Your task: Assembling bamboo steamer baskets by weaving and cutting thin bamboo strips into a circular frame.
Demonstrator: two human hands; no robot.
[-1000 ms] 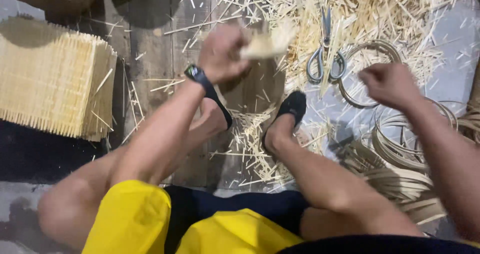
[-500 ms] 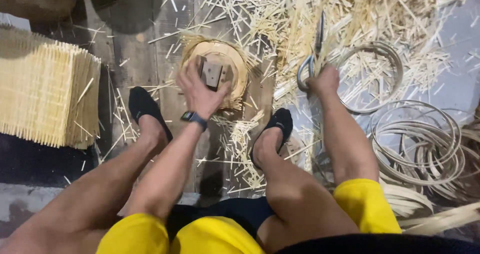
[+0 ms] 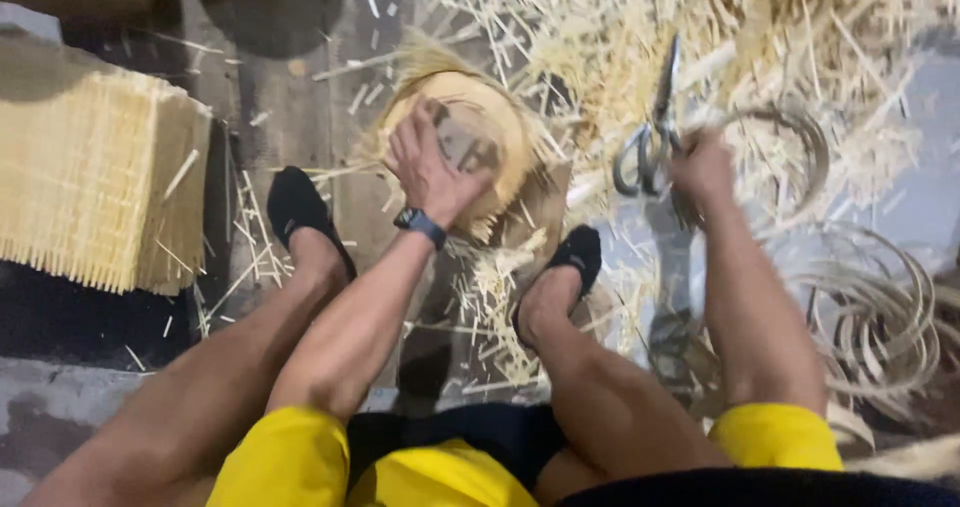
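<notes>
Left hand (image 3: 430, 167) presses a round, frayed woven basket (image 3: 500, 137); right hand (image 3: 703, 165) grips scissors (image 3: 652, 132)

Bamboo scraps, stacked mats and coiled strips on the floor

A thick stack of woven bamboo mats (image 3: 95, 182) sits at the left edge; pale offcut splinters (image 3: 600, 47) litter the upper middle and right, and coils of thin strip (image 3: 880, 317) lie at the right edge on the grey floor (image 3: 920, 187).

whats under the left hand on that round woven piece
The left hand presses a small grey block onto the round woven piece. The hand covers most of the block and the weave's centre.
</notes>
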